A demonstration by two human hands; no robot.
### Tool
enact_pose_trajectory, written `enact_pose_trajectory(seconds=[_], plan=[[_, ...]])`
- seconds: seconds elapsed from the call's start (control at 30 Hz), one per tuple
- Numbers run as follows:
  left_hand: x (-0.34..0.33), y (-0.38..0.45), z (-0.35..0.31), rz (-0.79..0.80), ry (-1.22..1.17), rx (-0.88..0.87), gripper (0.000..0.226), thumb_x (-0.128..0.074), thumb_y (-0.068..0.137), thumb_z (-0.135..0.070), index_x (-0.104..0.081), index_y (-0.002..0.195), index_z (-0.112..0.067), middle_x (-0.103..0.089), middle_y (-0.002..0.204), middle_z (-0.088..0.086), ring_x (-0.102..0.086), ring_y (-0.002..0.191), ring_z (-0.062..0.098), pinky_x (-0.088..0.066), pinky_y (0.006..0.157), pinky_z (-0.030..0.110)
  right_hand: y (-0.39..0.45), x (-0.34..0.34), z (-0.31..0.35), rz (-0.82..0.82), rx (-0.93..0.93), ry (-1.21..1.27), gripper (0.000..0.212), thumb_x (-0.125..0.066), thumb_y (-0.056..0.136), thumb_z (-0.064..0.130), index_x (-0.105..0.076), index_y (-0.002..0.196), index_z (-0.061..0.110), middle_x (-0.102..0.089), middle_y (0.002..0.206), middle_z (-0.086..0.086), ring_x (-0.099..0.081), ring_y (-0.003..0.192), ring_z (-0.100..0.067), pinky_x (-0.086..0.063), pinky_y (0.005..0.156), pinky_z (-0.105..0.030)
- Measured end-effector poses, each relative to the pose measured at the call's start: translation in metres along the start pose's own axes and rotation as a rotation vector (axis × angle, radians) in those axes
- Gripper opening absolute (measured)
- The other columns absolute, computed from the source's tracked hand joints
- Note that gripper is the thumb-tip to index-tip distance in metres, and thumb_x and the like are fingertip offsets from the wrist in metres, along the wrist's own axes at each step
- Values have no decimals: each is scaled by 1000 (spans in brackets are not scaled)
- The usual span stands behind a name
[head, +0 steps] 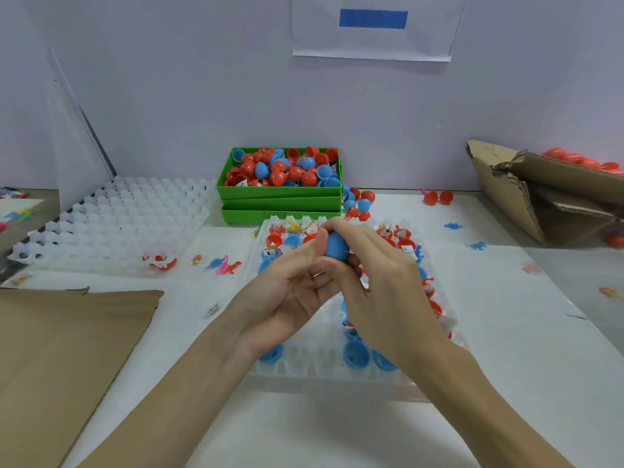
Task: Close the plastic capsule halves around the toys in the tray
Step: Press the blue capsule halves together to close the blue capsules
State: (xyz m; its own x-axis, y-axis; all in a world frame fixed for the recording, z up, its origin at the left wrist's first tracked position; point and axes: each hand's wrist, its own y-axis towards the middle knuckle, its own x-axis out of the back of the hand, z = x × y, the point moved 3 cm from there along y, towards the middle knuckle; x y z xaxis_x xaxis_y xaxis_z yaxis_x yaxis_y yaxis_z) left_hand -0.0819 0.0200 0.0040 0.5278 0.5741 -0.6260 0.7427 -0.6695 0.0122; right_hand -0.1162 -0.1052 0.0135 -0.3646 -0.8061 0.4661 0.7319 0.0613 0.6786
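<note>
Capsule: blue capsule sits up above the tray, squeezed between both your hands.
Left hand: your curled fingers cup it from below.
Right hand: your fingers wrap over it, likely to snap it closed.

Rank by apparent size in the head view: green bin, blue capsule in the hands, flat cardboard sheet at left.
1. flat cardboard sheet, though nearness to the camera enlarges it
2. green bin
3. blue capsule

A flat cardboard sheet lay at the near left, and a torn cardboard box sat at the far right. A paper notice with a blue bar hung on the wall.
</note>
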Motion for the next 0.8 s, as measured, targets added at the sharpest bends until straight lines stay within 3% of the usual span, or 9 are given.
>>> enact_pose_trajectory(seconds=[0.1,0.17,0.23,0.3,0.4,0.57,0.63,0.73,0.8], plan=[[0,3,-1,-18,49,-68,37,-50,107,-24,-85,98,-15,-78,96,1,-74,80,5,-58,84,19,1,1,-1,-4,-1,13,24,-54,100,9,-64,121,8,-65,113,-2,-60,103,-17,-50,88,-33],[1,3,-3,-66,155,-95,33,-59,104,-32,-83,103,-10,-76,100,9,-76,90,13,-59,87,24,1,2,-3,-2,-14,48,22,-57,100,10,-65,121,8,-65,112,-2,-61,103,-16,-51,88,-32],[6,2,-8,-119,310,-113,42,-59,99,-41,-80,108,-5,-76,112,17,-75,104,23,-60,89,28,1,3,-5,16,-54,112,22,-60,100,16,-66,120,9,-66,112,-1,-62,102,-14,-52,88,-30],[6,0,-17,-177,426,-149,52,-52,100,-49,-81,107,-6,-77,113,20,-76,105,27,-61,84,27,0,6,-5,20,-73,116,25,-61,101,24,-66,121,10,-67,112,2,-63,100,-9,-52,88,-26],[14,-4,-34,-305,511,-256,61,-41,101,-56,-82,99,-11,-78,102,20,-78,89,28,-63,73,27,4,18,0,-104,-26,-58,36,-58,98,40,-68,117,12,-70,106,7,-64,95,-4,-48,86,-12],[40,-13,-51,-534,520,-385,60,-41,108,-50,-81,82,-14,-70,73,10,-65,61,18,-52,56,25,12,39,-2,-215,-161,66,29,-60,98,41,-70,113,19,-71,99,7,-66,84,-12,-51,72,-13],[46,-14,-51,-572,502,-381,59,-42,108,-48,-81,76,-16,-66,68,7,-61,55,17,-48,52,25,15,46,-13,-257,-356,275,24,-64,99,36,-71,118,23,-74,99,3,-70,83,-13,-54,70,-17],[52,-10,-48,-608,525,-353,59,-44,108,-46,-80,74,-15,-67,67,7,-59,53,17,-46,55,31,36,64,-44,-342,-832,1133,25,-65,99,18,-68,120,6,-71,124,-12,-73,94,-18,-57,71,-18],[54,-9,-46,-623,524,-341,58,-45,108,-46,-80,74,-14,-67,67,8,-59,53,17,-45,57,34,61,94,-65,-475,-857,1524,32,-56,101,5,-56,131,-6,-60,135,-22,-69,96,-25,-56,68,-18]])
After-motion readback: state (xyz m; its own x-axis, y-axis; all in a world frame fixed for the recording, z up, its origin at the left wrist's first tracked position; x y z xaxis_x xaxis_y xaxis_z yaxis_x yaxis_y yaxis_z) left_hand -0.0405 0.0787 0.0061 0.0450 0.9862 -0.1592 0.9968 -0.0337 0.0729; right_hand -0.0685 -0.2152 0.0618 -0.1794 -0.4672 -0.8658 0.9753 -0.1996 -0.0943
